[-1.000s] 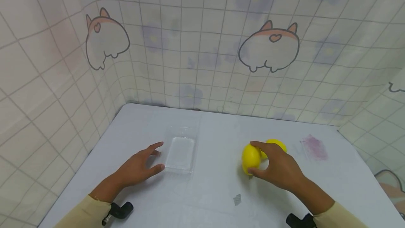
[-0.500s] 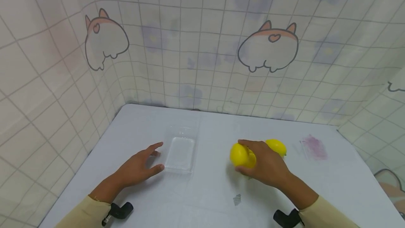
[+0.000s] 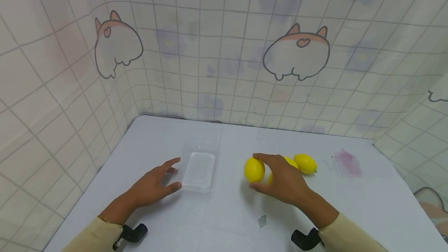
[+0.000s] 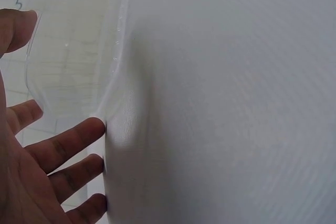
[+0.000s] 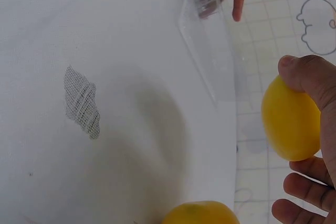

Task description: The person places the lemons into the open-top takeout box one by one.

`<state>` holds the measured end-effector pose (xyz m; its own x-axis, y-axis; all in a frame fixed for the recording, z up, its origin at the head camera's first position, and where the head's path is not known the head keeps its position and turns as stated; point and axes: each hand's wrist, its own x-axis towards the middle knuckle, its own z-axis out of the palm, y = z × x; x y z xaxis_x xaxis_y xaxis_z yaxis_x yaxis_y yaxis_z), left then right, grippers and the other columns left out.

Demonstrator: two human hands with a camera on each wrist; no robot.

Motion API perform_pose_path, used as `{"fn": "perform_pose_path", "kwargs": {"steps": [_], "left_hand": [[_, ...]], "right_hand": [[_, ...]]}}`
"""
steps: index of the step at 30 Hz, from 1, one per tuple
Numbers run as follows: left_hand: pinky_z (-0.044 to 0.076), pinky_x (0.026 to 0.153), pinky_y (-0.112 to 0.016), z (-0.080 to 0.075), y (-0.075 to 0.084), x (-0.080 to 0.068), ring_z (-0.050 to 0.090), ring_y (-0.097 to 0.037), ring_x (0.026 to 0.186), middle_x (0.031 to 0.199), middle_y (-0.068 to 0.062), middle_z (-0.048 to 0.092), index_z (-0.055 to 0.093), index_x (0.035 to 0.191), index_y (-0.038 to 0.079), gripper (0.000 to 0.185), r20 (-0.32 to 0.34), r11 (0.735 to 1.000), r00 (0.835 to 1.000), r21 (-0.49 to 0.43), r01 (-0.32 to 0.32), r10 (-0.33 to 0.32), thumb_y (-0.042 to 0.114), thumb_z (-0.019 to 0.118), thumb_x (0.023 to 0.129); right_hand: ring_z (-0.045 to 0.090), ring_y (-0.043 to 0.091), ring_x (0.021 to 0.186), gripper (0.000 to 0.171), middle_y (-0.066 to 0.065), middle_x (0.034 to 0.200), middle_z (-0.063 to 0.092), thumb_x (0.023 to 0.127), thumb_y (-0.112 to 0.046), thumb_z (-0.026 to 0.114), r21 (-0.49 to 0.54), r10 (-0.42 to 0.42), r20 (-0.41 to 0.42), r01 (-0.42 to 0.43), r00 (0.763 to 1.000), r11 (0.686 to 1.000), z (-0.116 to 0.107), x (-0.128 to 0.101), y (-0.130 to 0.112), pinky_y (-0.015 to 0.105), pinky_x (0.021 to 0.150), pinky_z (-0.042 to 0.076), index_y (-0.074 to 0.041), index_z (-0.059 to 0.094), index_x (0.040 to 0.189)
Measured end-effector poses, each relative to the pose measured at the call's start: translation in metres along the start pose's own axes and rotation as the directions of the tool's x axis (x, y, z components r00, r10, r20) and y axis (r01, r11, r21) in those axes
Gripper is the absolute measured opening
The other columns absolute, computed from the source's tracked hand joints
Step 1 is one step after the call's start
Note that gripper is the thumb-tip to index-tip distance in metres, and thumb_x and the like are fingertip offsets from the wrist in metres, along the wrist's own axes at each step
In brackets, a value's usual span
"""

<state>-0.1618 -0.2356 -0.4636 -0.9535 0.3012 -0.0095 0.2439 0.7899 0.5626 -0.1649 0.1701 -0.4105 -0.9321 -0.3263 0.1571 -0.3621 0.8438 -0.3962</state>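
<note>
The person's right hand [image 3: 281, 178] grips a yellow lemon [image 3: 254, 169], thumb on its near side and fingers curled over the top. It holds the fruit above the white table [image 3: 224, 221], between a clear plastic tray [image 3: 199, 170] on the left and two more lemons on the right. Of those, one lemon [image 3: 305, 163] lies in plain view near the middle of the table, and a second lemon [image 3: 291, 161] sits just beside it, mostly hidden behind the right hand. The right wrist view shows the thumb [image 5: 296, 69] pressed to the held lemon's [image 5: 290, 124] skin and the fingertips [image 5: 307, 179] wrapped under it.

The left hand [image 3: 155, 186] lies flat on the table with fingers straight and spread, fingertips touching the tray's left edge. In the left wrist view the fingers [image 4: 68, 142] meet the tray's clear wall [image 4: 113, 93]; that wall is so transparent that its outline is hard to follow, and the tray seems to hold nothing.

Both forearms wear pale yellow sleeves, cut off by the bottom of the head view, each with a black camera mount at the wrist. The table carries a pinkish smudge [image 3: 347, 162] at the right and a small grey mark [image 3: 262, 221] near the front. A hanging cloth with a grid and cartoon animal drawings [image 3: 297, 51] walls in the table on three sides.
</note>
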Motion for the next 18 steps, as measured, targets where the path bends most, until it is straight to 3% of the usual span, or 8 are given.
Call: {"fn": "perform_pose_path", "kwargs": {"steps": [18], "left_hand": [[0.039,0.107,-0.065,-0.001,0.003,0.001,0.049,-0.038,0.136,0.136,-0.008,0.063,0.034,0.16,0.024,0.084,0.013,0.999,0.999,0.001,0.035,-0.035,0.06,0.068,0.092]], "right_hand": [[0.053,0.022,0.132,0.085,-0.006,0.143,0.058,0.074,-0.056,0.089,0.029,0.028,0.042,-0.03,0.999,0.999,0.015,0.014,-0.026,0.048,0.104,0.05,-0.031,0.055,0.147]]}}
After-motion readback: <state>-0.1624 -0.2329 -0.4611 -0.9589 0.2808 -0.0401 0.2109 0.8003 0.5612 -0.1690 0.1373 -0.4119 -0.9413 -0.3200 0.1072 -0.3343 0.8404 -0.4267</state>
